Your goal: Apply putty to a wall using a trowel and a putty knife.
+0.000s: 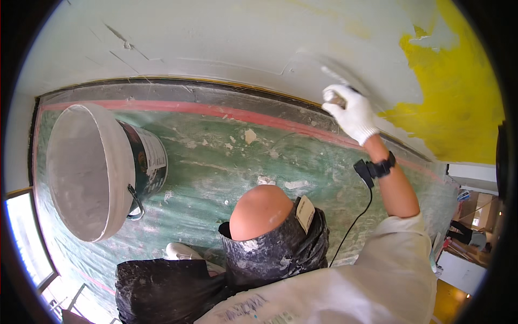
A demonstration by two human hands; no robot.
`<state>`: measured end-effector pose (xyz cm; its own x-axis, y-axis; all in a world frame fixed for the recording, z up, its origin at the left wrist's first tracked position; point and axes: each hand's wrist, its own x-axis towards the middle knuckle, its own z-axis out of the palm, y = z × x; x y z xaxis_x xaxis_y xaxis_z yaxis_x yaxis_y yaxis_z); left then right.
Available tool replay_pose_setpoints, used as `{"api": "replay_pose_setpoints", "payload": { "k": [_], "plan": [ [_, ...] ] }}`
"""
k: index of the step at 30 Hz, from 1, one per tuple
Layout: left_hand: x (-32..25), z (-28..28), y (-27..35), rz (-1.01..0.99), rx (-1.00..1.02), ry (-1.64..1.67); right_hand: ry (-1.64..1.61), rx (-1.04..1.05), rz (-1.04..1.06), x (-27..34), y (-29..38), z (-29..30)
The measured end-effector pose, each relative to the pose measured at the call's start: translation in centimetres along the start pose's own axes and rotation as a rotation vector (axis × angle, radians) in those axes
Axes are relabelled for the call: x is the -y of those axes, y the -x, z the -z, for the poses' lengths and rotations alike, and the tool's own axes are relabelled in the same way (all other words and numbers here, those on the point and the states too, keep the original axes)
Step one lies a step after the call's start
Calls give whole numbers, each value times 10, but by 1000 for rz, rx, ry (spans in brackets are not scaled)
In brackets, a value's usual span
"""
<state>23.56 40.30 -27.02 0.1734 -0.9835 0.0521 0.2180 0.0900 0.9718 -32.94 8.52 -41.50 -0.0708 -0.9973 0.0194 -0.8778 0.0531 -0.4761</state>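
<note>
My right hand (353, 114), in a white knit glove, grips a putty knife or similar trowel (336, 76) at the lower part of the wall (226, 44). The blade is blurred, so its exact shape and its contact with the wall cannot be told. Around it the surface is smeared with whitish filler, and a bare yellow patch (453, 109) shows to the right. My left hand is out of view. A large plastic bucket (147, 156), coated inside with pale compound, is on the floor to the left.
Green protective sheeting (194, 170), spotted with dried filler, covers the floor. Red tape (243, 114) runs along its wall edge. My bent knee (261, 210) is close to the wall. A cable (352, 227) hangs from my wrist device (376, 168). Another person (469, 235) is at far right.
</note>
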Motion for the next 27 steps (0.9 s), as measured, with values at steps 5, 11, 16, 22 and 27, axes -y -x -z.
{"api": "replay_pose_setpoints", "payload": {
  "k": [5, 11, 16, 22, 27],
  "plan": [
    [-4, 12, 14, -39, -37, -68, 105, -105, -9, 17, 19, -14],
    [-5, 44, 35, -74, -97, -184, 86, 139, 275, 18, -12, -178],
    [-26, 47, 64, -57, -173, -307, 143, 274, 32, 28, -49, -209],
    [-27, 68, 72, -50, -195, -380, 132, 203, 66, 72, -55, -127],
    [-20, 87, 71, -47, -180, -409, 62, -161, 186, 146, -44, -2]
  ]
}}
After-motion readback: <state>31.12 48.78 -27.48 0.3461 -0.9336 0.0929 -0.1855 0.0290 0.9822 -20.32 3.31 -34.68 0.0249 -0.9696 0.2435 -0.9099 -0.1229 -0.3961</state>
